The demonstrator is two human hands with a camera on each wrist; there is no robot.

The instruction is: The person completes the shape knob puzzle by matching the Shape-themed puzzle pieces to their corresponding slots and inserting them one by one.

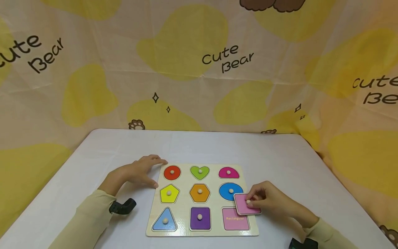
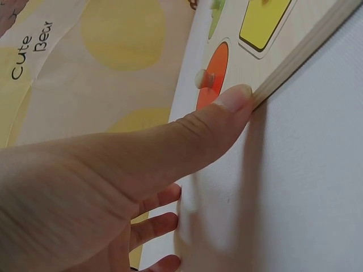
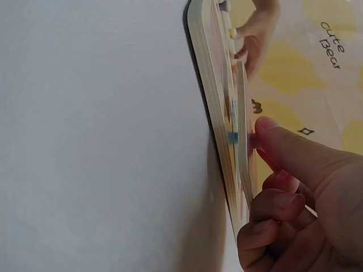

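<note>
A wooden shape puzzle board (image 1: 183,207) lies on the white table. My right hand (image 1: 273,200) pinches the knob of a pink rectangular puzzle piece (image 1: 241,204), held over the board's right side, partly covering the blue oval piece (image 1: 227,190) and the pink recess marked "Rectangular" (image 1: 236,224). In the right wrist view the pink piece (image 3: 244,130) is edge-on, just above the board. My left hand (image 1: 141,171) touches the board's upper left corner and left edge with spread fingers; its thumb (image 2: 227,107) presses against the edge near the red circle piece (image 2: 216,68).
Other knobbed pieces sit in the board: a green heart (image 1: 196,173), magenta half circle (image 1: 224,173), yellow pentagon (image 1: 164,197), orange hexagon (image 1: 196,197), light blue triangle (image 1: 161,226) and purple square (image 1: 196,224). A yellow-patterned cloth (image 1: 183,41) hangs behind the table (image 1: 124,148).
</note>
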